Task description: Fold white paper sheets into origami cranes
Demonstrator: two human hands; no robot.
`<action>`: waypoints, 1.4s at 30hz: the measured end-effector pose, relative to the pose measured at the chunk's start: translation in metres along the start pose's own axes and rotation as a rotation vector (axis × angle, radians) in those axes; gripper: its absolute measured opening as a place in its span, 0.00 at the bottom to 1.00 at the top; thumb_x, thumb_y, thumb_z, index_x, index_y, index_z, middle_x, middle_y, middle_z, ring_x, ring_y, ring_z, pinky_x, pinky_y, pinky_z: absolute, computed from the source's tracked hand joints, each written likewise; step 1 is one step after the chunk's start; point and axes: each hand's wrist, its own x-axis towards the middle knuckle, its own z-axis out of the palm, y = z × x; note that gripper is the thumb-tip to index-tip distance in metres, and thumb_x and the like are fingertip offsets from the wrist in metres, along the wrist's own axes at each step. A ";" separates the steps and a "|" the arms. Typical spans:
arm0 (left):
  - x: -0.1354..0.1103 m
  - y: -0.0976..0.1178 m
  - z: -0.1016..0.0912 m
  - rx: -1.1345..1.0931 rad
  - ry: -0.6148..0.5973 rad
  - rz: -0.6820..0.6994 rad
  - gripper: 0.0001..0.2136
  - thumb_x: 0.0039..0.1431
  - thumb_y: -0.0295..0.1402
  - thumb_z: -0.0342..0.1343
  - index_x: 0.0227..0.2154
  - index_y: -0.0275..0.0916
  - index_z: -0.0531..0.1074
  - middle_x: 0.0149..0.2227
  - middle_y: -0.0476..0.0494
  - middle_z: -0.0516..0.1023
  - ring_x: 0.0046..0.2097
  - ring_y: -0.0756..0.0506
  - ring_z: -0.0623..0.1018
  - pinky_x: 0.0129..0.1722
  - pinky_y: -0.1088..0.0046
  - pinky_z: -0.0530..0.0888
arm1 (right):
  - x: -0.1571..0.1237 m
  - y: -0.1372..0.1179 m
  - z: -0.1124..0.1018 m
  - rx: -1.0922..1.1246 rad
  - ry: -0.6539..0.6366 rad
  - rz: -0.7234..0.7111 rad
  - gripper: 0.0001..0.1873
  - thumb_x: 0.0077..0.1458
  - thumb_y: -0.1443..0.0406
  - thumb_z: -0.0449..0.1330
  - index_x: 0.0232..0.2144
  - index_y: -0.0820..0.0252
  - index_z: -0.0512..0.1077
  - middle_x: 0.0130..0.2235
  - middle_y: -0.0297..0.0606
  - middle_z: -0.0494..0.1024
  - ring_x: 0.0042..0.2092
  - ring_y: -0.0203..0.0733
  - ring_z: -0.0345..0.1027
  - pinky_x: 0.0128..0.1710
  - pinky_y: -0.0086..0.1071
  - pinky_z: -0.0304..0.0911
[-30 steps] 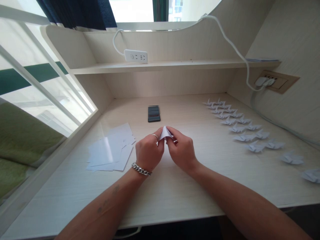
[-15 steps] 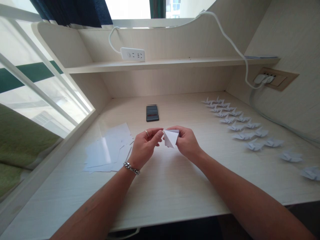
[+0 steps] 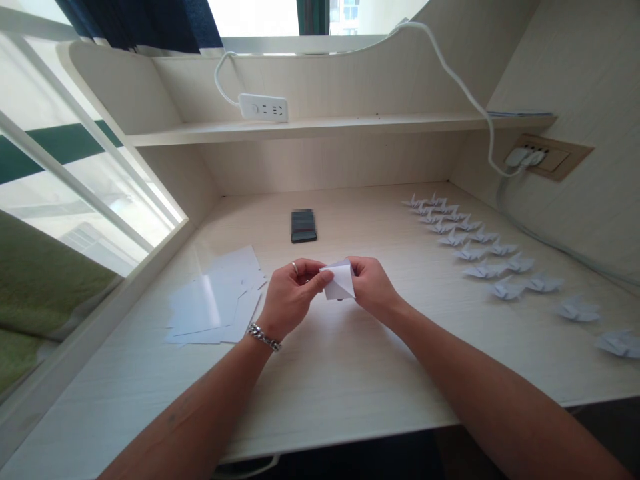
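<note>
A small piece of folded white paper is held between my two hands, above the middle of the desk. My left hand is closed on its left edge, the thumb lying across the front face. My right hand grips the right side, its fingers mostly hidden behind the paper. Left of my hands, loose white paper sheets lie overlapping on the desk. Over to the right, several folded paper cranes stand in two rows running from the back toward the front edge.
A dark phone lies on the desk beyond my hands. On the shelf stands a white power strip. A white cable hangs down to the wall socket at right. A slatted rail borders the left side.
The paper has turned, so a squarer face now shows instead of a pointed one. My left thumb has moved right onto it. The right hand has shifted slightly.
</note>
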 end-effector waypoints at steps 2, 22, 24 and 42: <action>0.000 0.002 0.001 -0.014 0.005 -0.016 0.13 0.47 0.39 0.67 0.29 0.33 0.76 0.24 0.47 0.77 0.26 0.51 0.74 0.26 0.76 0.71 | 0.000 -0.001 0.001 0.042 0.002 0.035 0.08 0.43 0.63 0.65 0.24 0.64 0.76 0.20 0.34 0.73 0.23 0.37 0.68 0.20 0.28 0.61; 0.001 -0.006 0.004 -0.010 0.110 -0.014 0.15 0.48 0.41 0.66 0.28 0.33 0.71 0.25 0.47 0.77 0.28 0.51 0.76 0.30 0.75 0.73 | 0.003 0.000 0.008 0.315 0.248 -0.071 0.18 0.40 0.61 0.71 0.36 0.62 0.77 0.34 0.39 0.81 0.36 0.41 0.74 0.38 0.37 0.70; 0.000 -0.005 0.004 0.023 0.038 0.014 0.13 0.49 0.38 0.66 0.29 0.33 0.72 0.28 0.45 0.78 0.30 0.51 0.76 0.31 0.76 0.73 | 0.004 0.003 0.006 0.279 0.240 -0.108 0.18 0.41 0.62 0.70 0.37 0.61 0.77 0.34 0.38 0.80 0.36 0.41 0.74 0.39 0.37 0.70; -0.003 -0.004 0.004 0.002 0.084 0.074 0.18 0.48 0.37 0.67 0.40 0.35 0.74 0.31 0.45 0.79 0.33 0.45 0.80 0.28 0.70 0.81 | 0.001 0.007 0.005 0.064 0.216 -0.184 0.13 0.46 0.60 0.68 0.34 0.60 0.77 0.33 0.39 0.80 0.35 0.42 0.74 0.36 0.35 0.70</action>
